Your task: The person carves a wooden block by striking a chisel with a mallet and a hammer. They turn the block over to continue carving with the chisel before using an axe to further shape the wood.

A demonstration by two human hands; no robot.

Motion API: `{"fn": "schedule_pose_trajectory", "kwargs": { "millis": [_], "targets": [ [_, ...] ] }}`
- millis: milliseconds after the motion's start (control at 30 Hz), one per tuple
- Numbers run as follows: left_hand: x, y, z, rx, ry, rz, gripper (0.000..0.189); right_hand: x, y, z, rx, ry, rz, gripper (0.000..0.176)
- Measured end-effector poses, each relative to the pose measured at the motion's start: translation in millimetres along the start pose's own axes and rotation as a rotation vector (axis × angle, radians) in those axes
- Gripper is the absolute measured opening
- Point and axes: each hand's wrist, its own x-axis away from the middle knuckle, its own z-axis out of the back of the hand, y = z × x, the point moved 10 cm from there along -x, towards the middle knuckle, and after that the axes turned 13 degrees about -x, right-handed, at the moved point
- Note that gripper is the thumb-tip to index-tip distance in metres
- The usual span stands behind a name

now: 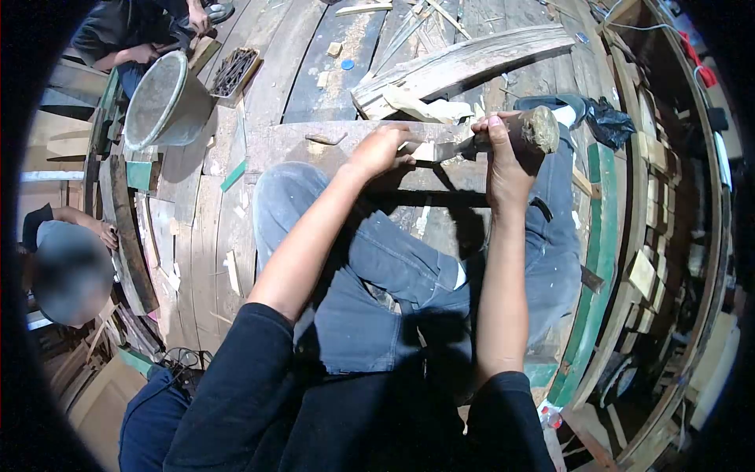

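My left hand (379, 151) has its fingers closed around a small pale wood piece (425, 151), just above a wide plank (295, 138) lying across in front of my crossed legs. In my right hand (503, 157) is a thick wooden-handled tool (528, 132), its round butt end facing up and right. The tool's dark narrow part points left and meets the pale piece between my hands. A small curved brown object (324, 139) rests on the plank to the left of my left hand.
A grey bucket (169, 102) and a box of nails (234, 72) stand at the upper left. Beyond the plank lies a curved timber (472, 67). Co-workers sit at the upper left and far left. Green boards (602, 189) run along the right.
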Motion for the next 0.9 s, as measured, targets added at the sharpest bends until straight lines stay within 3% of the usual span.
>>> {"fn": "schedule_pose_trajectory", "kwargs": {
  "millis": [700, 800, 833, 867, 900],
  "targets": [
    [3.5, -2.7, -1.2, -0.036, 0.073, -0.01, 0.043, -30.6, 17.3, -6.3, -0.049, -0.053, -0.035, 0.015],
    [-1.3, -7.8, -8.6, -0.055, 0.015, -0.008, 0.044, -33.9, 22.0, -6.2, 0.089, -0.08, 0.011, 0.014],
    [-3.3, -7.8, -11.2, -0.038, -0.071, 0.002, 0.043, -30.4, 13.9, -12.5, 0.277, -0.097, 0.01, 0.013],
    [-7.6, -5.9, -10.0, -0.048, -0.176, 0.01, 0.048, -28.9, 14.3, -8.8, 0.276, -0.051, 0.072, 0.015],
    [-10.0, 10.4, 19.4, 0.048, -0.055, -0.018, 0.058, -24.5, 30.6, 2.0, 0.2, 0.044, -0.061, 0.018]
  ]
}}
